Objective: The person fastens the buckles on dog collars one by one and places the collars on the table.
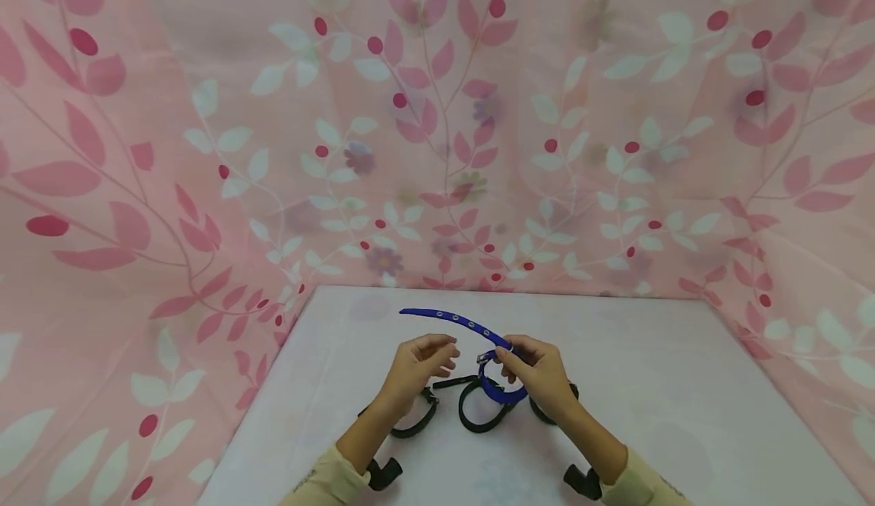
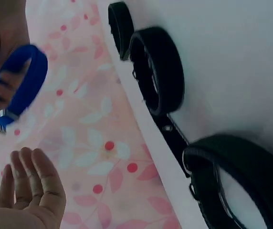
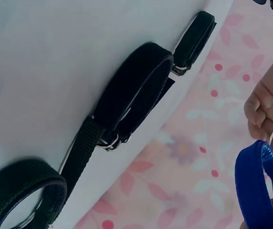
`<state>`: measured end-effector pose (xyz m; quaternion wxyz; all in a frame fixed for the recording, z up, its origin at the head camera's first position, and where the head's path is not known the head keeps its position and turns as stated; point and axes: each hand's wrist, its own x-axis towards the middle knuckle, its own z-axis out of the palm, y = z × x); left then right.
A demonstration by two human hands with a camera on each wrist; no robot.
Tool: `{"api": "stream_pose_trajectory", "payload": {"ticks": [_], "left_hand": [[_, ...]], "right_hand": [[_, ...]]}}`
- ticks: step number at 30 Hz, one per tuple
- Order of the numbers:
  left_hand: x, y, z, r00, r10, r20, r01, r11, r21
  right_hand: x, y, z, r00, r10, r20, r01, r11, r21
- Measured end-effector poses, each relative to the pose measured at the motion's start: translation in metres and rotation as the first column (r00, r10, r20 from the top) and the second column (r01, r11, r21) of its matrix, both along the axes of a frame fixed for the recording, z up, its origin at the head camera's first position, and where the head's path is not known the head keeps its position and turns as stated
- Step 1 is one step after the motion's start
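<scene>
A blue collar (image 1: 502,397) with a metal buckle and a row of eyelets is held above the table by my right hand (image 1: 536,375), pinched between thumb and fingers. Its body is buckled into a loop, and the long strap end (image 1: 451,317) sticks out up and to the left. My left hand (image 1: 415,367) hovers just left of the loop, fingers loosely bent, with nothing in it. The left wrist view shows the blue loop (image 2: 40,78) beyond those relaxed fingers (image 2: 50,183). In the right wrist view, the collar (image 3: 251,186) partly covers my right fingers.
Three dark collars lie on the white table (image 1: 656,384) below my hands: a left one (image 1: 417,428), a middle one (image 1: 468,417) and a right one (image 1: 540,413). Black wrist devices (image 1: 386,475) hang beneath both forearms. A pink leaf-patterned cloth (image 1: 437,149) surrounds the table.
</scene>
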<state>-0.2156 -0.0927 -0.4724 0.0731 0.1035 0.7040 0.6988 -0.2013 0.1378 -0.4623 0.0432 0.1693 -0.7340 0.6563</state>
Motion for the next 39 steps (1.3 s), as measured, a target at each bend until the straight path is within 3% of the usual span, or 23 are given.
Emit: {"api": "stream_pose_trajectory", "payload": {"ticks": [3,6,12,18,25,33,39], "left_hand": [[0.005,0.012,-0.005,0.992,-0.096,-0.078,0.084,0.985,-0.149],[0.01,0.024,-0.005,0.984,-0.134,-0.121,0.104,0.969,-0.225],[0.011,0.025,-0.007,0.975,-0.166,-0.146,0.147,0.98,-0.132],[0.012,0.021,-0.011,0.973,-0.155,-0.169,0.138,0.985,-0.107],[0.014,0.022,-0.007,0.962,-0.161,-0.22,0.13,0.98,-0.147],[0.017,0.016,0.002,0.967,-0.16,-0.196,0.128,0.977,-0.169],[0.016,0.017,-0.001,0.962,-0.203,-0.184,0.166,0.966,-0.199]], "right_hand": [[0.001,-0.005,0.0,0.999,-0.009,0.034,0.01,0.999,-0.048],[0.003,-0.01,-0.001,0.998,0.024,0.055,-0.018,0.995,-0.101],[0.006,-0.015,-0.007,0.998,0.04,0.05,-0.035,0.995,-0.097],[0.007,-0.013,-0.009,1.0,-0.007,0.03,0.006,0.999,0.045],[0.005,-0.011,-0.001,0.999,-0.037,0.002,0.036,0.996,0.083],[0.003,-0.012,0.004,0.996,-0.07,-0.049,0.074,0.992,0.099],[-0.003,-0.015,0.01,0.998,-0.002,-0.067,0.007,0.997,0.08]]}}
